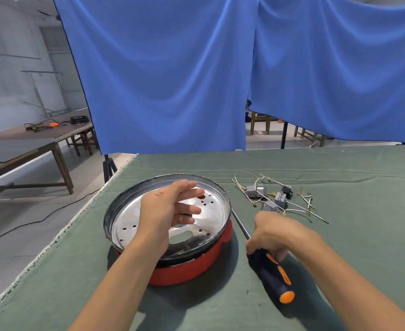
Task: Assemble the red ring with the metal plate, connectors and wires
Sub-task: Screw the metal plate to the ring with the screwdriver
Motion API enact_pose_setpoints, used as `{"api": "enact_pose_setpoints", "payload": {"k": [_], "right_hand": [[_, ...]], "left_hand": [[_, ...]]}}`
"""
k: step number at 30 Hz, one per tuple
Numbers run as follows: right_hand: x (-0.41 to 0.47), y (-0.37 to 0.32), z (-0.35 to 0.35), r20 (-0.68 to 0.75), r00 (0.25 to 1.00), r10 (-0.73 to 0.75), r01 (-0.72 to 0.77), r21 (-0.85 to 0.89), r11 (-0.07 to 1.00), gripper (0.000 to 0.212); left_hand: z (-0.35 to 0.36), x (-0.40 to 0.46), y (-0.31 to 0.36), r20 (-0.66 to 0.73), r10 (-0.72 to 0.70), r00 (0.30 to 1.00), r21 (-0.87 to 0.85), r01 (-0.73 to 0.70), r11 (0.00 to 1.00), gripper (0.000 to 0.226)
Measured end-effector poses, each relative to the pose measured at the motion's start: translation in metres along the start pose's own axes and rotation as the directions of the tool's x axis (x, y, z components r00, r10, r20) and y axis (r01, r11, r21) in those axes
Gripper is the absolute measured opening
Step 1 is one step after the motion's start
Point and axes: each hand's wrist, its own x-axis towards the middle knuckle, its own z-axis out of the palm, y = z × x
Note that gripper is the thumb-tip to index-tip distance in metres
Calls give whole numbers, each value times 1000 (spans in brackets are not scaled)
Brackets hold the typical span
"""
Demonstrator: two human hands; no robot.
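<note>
A red ring (192, 266) lies on the green table cloth with a round metal plate (211, 211) resting tilted on top of it. My left hand (165, 209) hovers over the plate, fingers spread and holding nothing. My right hand (275, 232) is closed on the top of a black and orange screwdriver (275, 275), which lies on the cloth with its shaft pointing toward the plate's right rim. Grey connectors (256, 191) and white wires (301, 207) lie scattered behind my right hand.
The table (340, 235) has its left edge close to the ring. Blue curtains (173, 80) hang behind the far edge. Wooden tables (29, 139) and a floor cable stand off to the left.
</note>
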Motion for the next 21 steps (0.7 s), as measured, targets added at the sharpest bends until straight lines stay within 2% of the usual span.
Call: {"api": "enact_pose_setpoints", "payload": {"k": [4,6,9,11,14,16,18,21], "right_hand": [[9,7,-6,-207,978,7,21,130,991,19],[12,12,-14,-360,933,-7,71,164,984,19],[12,11,-27,-527,843,-106,307,310,900,12],[7,3,-33,-540,807,-240,495,396,773,5],[-1,-13,-40,-587,683,-435,664,252,704,11],[-6,-24,-44,-626,631,-458,734,289,615,10],[-7,-31,-48,-646,629,-433,746,344,570,8],[-4,-35,-49,-636,638,-433,730,321,603,17]], "left_hand": [[0,0,3,-19,15,1000,-18,-16,1000,20],[1,0,6,-46,0,999,-49,-3,999,19],[3,2,12,-91,-51,995,-157,36,987,17],[2,6,20,-104,-77,992,-242,50,969,17],[-4,16,36,-121,-133,984,-397,74,915,17],[-11,24,44,-133,-161,978,-503,73,861,16],[-16,31,49,-144,-163,976,-568,54,821,15],[-18,43,51,-163,-147,976,-596,21,802,17]]}}
